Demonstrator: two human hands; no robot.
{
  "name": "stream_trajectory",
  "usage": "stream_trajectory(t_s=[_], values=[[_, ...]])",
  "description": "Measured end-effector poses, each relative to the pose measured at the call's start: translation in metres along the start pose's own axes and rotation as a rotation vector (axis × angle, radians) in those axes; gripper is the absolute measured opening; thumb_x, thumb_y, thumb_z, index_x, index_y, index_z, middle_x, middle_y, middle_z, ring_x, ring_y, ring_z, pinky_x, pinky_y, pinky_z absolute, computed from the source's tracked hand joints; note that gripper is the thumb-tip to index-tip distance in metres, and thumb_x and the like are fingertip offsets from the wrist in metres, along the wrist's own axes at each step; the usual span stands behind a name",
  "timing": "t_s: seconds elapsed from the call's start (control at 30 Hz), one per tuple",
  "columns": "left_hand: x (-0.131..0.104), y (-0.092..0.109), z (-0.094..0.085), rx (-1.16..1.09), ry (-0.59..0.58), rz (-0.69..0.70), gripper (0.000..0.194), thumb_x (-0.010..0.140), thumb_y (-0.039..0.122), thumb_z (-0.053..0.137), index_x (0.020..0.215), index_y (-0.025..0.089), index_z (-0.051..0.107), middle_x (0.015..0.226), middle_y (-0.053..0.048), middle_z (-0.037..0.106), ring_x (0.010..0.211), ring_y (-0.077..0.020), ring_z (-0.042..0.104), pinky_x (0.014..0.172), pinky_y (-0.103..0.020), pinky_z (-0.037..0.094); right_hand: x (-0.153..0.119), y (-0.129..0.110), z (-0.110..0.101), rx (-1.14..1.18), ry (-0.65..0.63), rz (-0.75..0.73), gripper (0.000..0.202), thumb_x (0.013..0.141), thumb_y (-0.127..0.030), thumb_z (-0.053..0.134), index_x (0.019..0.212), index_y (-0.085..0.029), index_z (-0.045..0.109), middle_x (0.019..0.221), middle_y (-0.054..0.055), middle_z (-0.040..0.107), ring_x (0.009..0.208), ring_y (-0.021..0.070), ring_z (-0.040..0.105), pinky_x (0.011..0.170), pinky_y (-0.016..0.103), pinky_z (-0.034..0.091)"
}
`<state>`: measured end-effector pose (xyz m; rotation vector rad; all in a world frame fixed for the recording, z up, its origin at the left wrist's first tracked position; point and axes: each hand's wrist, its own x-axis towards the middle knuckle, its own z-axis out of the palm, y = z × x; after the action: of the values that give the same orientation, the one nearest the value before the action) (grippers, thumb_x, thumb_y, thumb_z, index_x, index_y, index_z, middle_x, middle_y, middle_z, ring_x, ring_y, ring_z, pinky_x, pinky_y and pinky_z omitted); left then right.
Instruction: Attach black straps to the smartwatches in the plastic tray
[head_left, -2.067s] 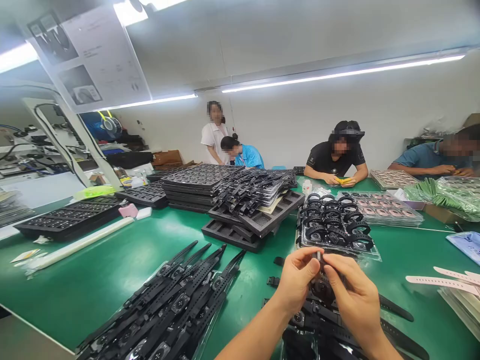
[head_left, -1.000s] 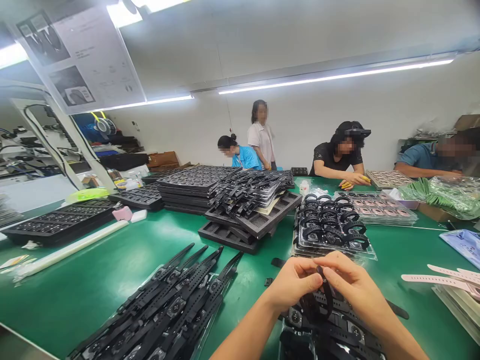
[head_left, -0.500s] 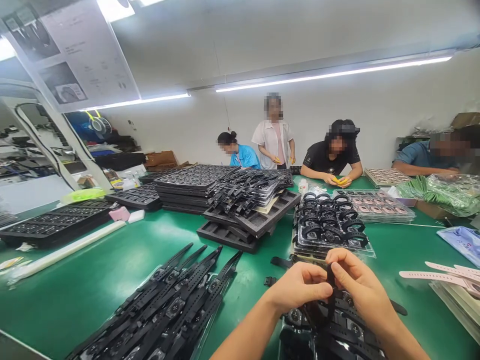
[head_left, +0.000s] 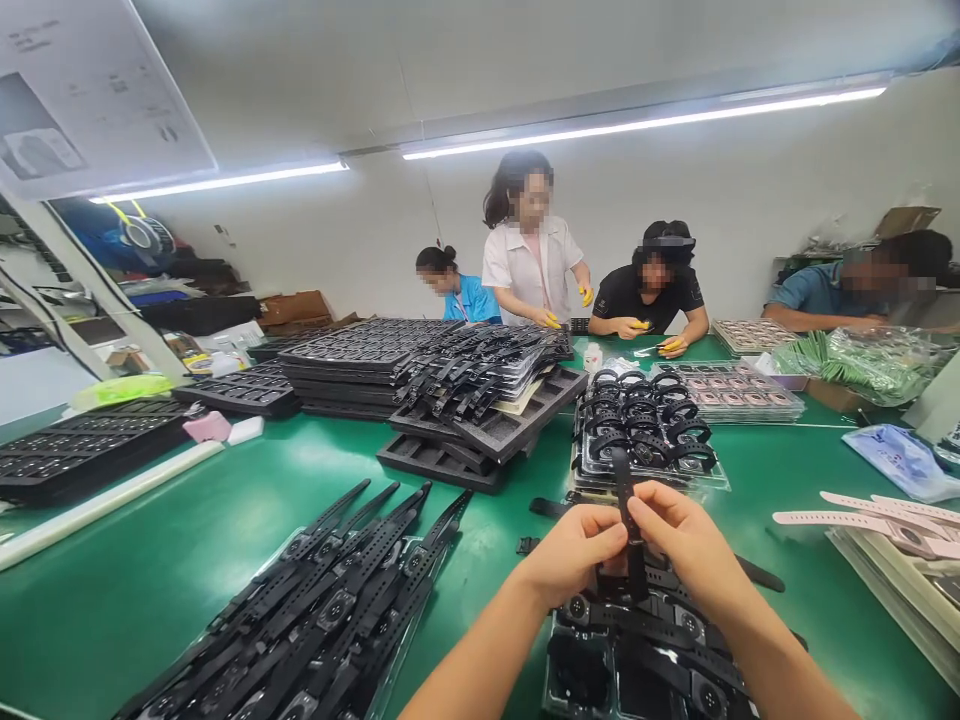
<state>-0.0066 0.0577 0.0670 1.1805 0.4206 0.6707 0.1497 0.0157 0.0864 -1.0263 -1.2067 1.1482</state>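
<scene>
Between my left hand (head_left: 571, 556) and my right hand (head_left: 679, 528) is a black smartwatch, its strap (head_left: 621, 482) pointing upward past my fingertips. Both hands pinch the strap from either side, thumbs facing each other. My fingers partly cover the watch, so I cannot tell whether the buckle is fastened. Beneath the hands lies a clear plastic tray (head_left: 553, 655) with several black watches in it, some straps sticking out over its edges. Just beyond stands another tray of black watches (head_left: 643, 425) with straps closed into loops.
Straight-strapped black watches (head_left: 341, 600) cover a tray at left. Black foam trays (head_left: 352, 385) are stacked behind, with watches heaped on top. Pink-strapped watches (head_left: 862, 525) lie on trays at right. Several co-workers sit or stand across the green table (head_left: 262, 500).
The strap's end now rises above my fingers, and my hands have shifted slightly on it. Across the table, the person in white has leaned in; the co-worker in black has moved their hands apart.
</scene>
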Motion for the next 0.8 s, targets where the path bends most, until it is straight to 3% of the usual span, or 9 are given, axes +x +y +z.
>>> stream_trajectory(t_s=[0.13, 0.4, 0.6, 0.7, 0.8], values=[[0.001, -0.002, 0.003, -0.104, -0.001, -0.011, 0.052, 0.069, 0.059, 0.083, 0.083, 0.011, 0.071, 0.065, 0.003, 0.044, 0.055, -0.0064, 0.035, 0.052, -0.022, 0.024, 0.001, 0.006, 0.001, 0.064, 0.127, 0.005, 0.041, 0.08, -0.059, 0.074, 0.08, -0.02, 0.063, 0.062, -0.005, 0.047, 0.053, 0.0111, 0.039, 0.046, 0.021, 0.035], [-0.006, -0.012, 0.002, -0.181, 0.055, -0.05, 0.052, 0.071, 0.058, 0.082, 0.086, 0.01, 0.074, 0.065, 0.003, 0.045, 0.054, -0.0061, 0.034, 0.051, -0.021, 0.022, -0.002, 0.005, 0.011, 0.026, 0.15, -0.021, 0.041, 0.079, -0.06, 0.075, 0.076, -0.02, 0.063, 0.064, -0.003, 0.053, 0.057, 0.0131, 0.046, 0.053, 0.024, 0.042], [-0.011, -0.015, 0.002, -0.173, 0.031, -0.077, 0.052, 0.069, 0.058, 0.083, 0.086, 0.01, 0.075, 0.06, 0.004, 0.041, 0.052, -0.006, 0.029, 0.05, -0.021, 0.02, -0.005, 0.006, 0.015, 0.034, 0.158, -0.032, 0.04, 0.081, -0.058, 0.074, 0.077, -0.02, 0.063, 0.063, -0.002, 0.054, 0.056, 0.0143, 0.05, 0.054, 0.026, 0.046], [-0.013, -0.019, 0.002, -0.124, 0.071, -0.046, 0.056, 0.067, 0.061, 0.082, 0.089, 0.009, 0.076, 0.063, 0.003, 0.047, 0.053, -0.006, 0.03, 0.051, -0.021, 0.022, -0.004, 0.007, 0.015, 0.028, 0.144, -0.01, 0.041, 0.081, -0.059, 0.073, 0.077, -0.02, 0.063, 0.063, -0.003, 0.052, 0.055, 0.0132, 0.048, 0.052, 0.025, 0.044], [-0.016, -0.021, 0.0, 0.108, 0.209, 0.047, 0.051, 0.075, 0.058, 0.078, 0.093, 0.011, 0.077, 0.073, -0.003, 0.062, 0.06, -0.0104, 0.044, 0.058, -0.022, 0.034, -0.003, 0.013, 0.014, -0.033, 0.146, -0.034, 0.039, 0.083, -0.059, 0.07, 0.081, -0.021, 0.065, 0.064, -0.004, 0.054, 0.058, 0.0137, 0.05, 0.055, 0.025, 0.045]])
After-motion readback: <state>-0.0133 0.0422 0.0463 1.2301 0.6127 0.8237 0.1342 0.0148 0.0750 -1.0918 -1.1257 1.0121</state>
